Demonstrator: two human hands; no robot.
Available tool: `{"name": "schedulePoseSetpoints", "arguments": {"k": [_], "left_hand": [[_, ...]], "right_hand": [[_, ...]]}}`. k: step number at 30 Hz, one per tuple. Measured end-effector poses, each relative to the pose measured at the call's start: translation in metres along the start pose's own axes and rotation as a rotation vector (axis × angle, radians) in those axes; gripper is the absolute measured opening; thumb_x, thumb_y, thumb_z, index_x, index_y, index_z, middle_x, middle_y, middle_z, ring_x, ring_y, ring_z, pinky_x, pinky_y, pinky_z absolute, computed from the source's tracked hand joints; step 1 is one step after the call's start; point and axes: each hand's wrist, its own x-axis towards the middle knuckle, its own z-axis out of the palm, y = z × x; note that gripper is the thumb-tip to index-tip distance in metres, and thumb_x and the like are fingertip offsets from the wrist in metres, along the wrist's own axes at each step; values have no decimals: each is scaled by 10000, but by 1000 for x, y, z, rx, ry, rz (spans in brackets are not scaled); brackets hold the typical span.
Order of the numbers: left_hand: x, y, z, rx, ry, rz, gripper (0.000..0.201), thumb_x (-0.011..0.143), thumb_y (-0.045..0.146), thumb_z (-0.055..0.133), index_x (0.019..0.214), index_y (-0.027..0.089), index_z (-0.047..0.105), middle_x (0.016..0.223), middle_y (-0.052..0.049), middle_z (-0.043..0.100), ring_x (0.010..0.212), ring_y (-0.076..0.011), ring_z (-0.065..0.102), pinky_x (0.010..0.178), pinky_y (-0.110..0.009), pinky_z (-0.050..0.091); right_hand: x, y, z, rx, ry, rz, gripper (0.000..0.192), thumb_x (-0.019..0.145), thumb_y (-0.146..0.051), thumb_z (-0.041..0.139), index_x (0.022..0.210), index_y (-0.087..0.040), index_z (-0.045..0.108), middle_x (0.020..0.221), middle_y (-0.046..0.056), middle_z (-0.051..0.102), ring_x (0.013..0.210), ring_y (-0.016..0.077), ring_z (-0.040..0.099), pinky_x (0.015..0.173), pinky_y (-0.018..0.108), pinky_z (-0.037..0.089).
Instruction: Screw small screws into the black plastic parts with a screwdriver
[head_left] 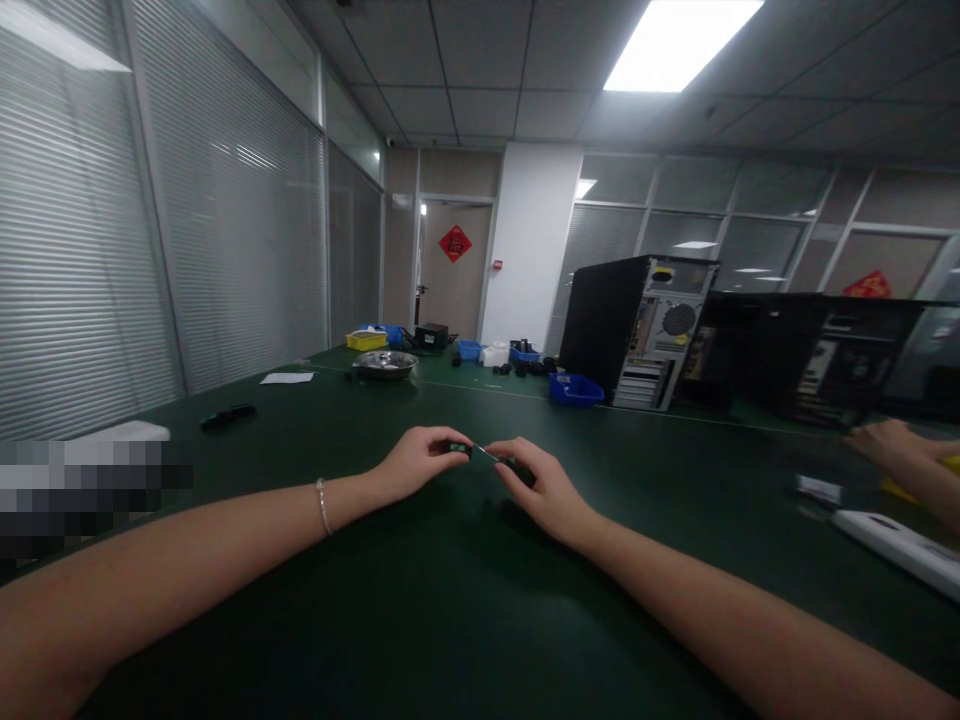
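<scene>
Low over the green table, my left hand (417, 466) pinches a small dark piece with a bit of green on it (460, 449) between thumb and fingers. Just to its right, my right hand (553, 492) is closed around the dark handle of what looks like a small screwdriver (486, 454). Its thin metal shaft points left and meets the small piece or ends right beside it. Fingers cover most of the handle, and the piece is too small to name.
A dark green-and-black tool (228, 416) lies on the left. Further back are a metal bowl (386, 366), a white sheet (286, 378), a blue bin (575, 390) and a black computer case (607, 325). At right, another person's hand (892, 440) is near a white power strip (900, 545).
</scene>
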Motion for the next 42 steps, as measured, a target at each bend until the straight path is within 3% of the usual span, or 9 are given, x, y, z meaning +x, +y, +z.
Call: {"name": "schedulePoseSetpoints", "arguments": {"k": [7, 17, 27, 42], "left_hand": [[-3, 5, 1, 15, -13, 49, 259, 767, 251, 615, 1008, 186, 681, 1025, -80, 655, 954, -206, 596, 855, -298, 450], [-6, 7, 5, 44, -37, 54, 254, 760, 257, 627, 988, 160, 687, 979, -81, 667, 895, -194, 609, 806, -283, 461], [-6, 4, 3, 96, -54, 63, 280, 752, 267, 641, 1000, 144, 676, 961, -74, 669, 853, -177, 602, 770, -277, 458], [-7, 1, 2, -33, -93, 45, 302, 758, 283, 632, 1032, 162, 670, 1015, -69, 674, 912, -189, 610, 811, -285, 465]], "right_hand": [[1, -3, -5, 14, -41, 8, 275, 888, -223, 471, 1134, -256, 590, 960, 42, 588, 865, 172, 565, 748, 304, 464], [0, -3, -2, -127, -15, -1, 278, 854, -232, 511, 1105, -270, 624, 994, 48, 569, 866, 175, 566, 755, 298, 466], [-1, -3, -2, -120, -40, 1, 270, 857, -242, 504, 1095, -269, 628, 973, 43, 573, 860, 172, 567, 749, 285, 456], [-1, -4, -1, -99, -27, 5, 265, 856, -251, 509, 1087, -260, 638, 979, 51, 586, 865, 178, 570, 750, 292, 459]]}}
